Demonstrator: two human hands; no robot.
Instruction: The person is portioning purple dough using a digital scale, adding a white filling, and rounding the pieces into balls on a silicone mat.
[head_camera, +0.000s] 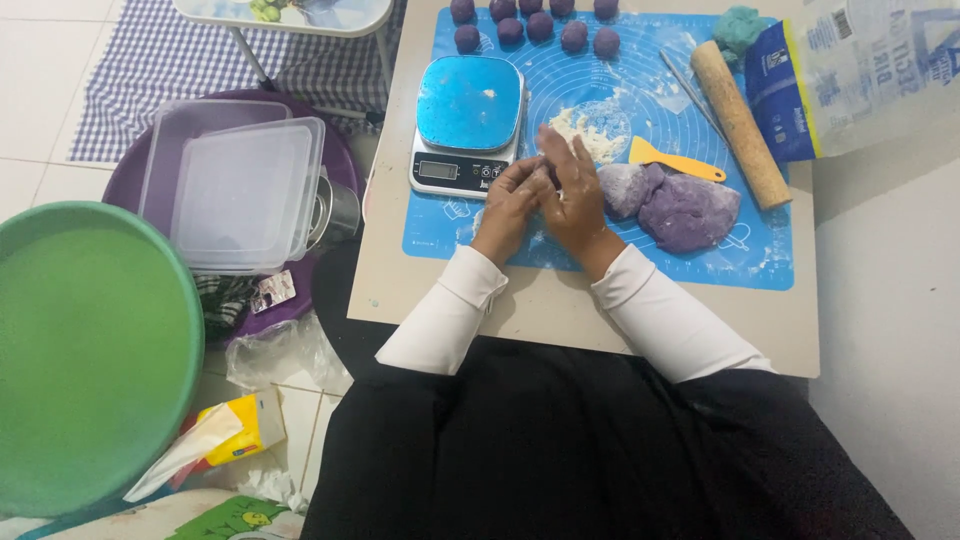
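Free: bare strip of blue silicone mat (500, 235) before hands | Blocked left: blue-topped kitchen scale (467, 125) | Blocked right: purple dough lump (680, 205), yellow plastic scraper (675, 160), wooden rolling pin (740, 125)

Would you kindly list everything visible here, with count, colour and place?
round purple dough balls: eight, far mat edge
blue silicone mat: one, on table
digital kitchen scale: one, blue-topped, mat's left
purple dough lump: one, mat's right
orange plastic scraper: one, above the lump
wooden rolling pin: one, tan, right
flour bag: one, blue and clear, far right
clear plastic lids: two, floor left
green round basin: one, lower left
left hand, right hand: pressed together over the mat
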